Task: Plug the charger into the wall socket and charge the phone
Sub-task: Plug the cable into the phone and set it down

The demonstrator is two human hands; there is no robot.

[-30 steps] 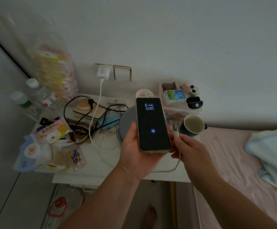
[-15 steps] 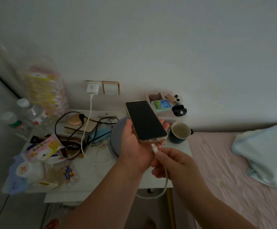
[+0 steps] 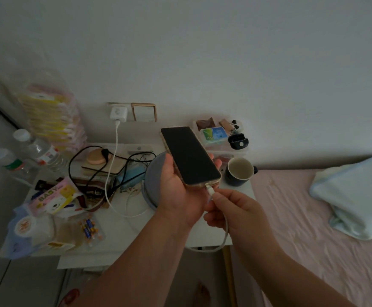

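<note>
The white charger [image 3: 118, 113] sits plugged into the wall socket above the bedside table. Its white cable [image 3: 112, 165] drops across the table, loops below the table edge and comes up to my right hand. My left hand [image 3: 178, 191] holds the phone [image 3: 190, 155] tilted, screen dark and facing up. My right hand [image 3: 231, 209] pinches the cable's connector [image 3: 210, 190], whose tip touches the port at the phone's bottom edge; how deep it sits cannot be told.
The white bedside table [image 3: 123, 227] is crowded: water bottles [image 3: 36, 149], black cables, snack packets [image 3: 52, 196], a grey round container [image 3: 154, 180], a dark mug [image 3: 239, 171], a small tray of items [image 3: 220, 135]. A bed with pink sheet [image 3: 313, 229] and pillow [image 3: 353, 193] lies right.
The lit phone screen went dark and the phone tilted flatter. My right hand brought the cable connector from beside the phone up to its bottom port.
</note>
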